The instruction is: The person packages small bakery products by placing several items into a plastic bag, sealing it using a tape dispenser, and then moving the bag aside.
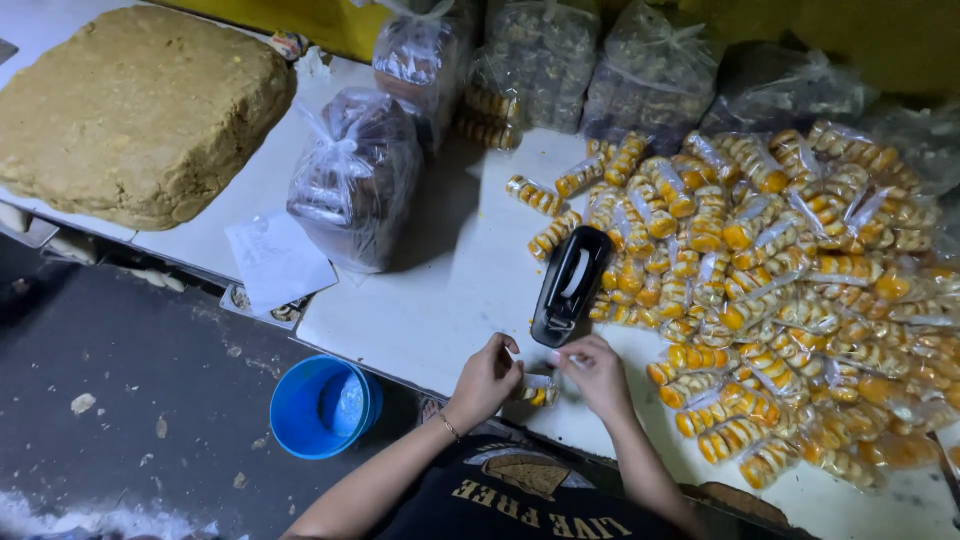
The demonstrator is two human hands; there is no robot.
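Observation:
My left hand (487, 378) and my right hand (597, 375) together hold a small clear packet of yellow-orange biscuits (537, 391) at the near edge of the white table (440, 300). Both hands pinch the packet's ends with curled fingers. A black stapler (569, 284) lies just beyond my hands. To the right spreads a big heap of similar filled packets (790, 280).
A large brown slab of dough-like mass (135, 110) lies at the far left. Several tied clear bags of goods (355, 175) stand along the back. A paper slip (278, 260) hangs over the table edge. A blue bucket (322, 405) stands on the dark floor below.

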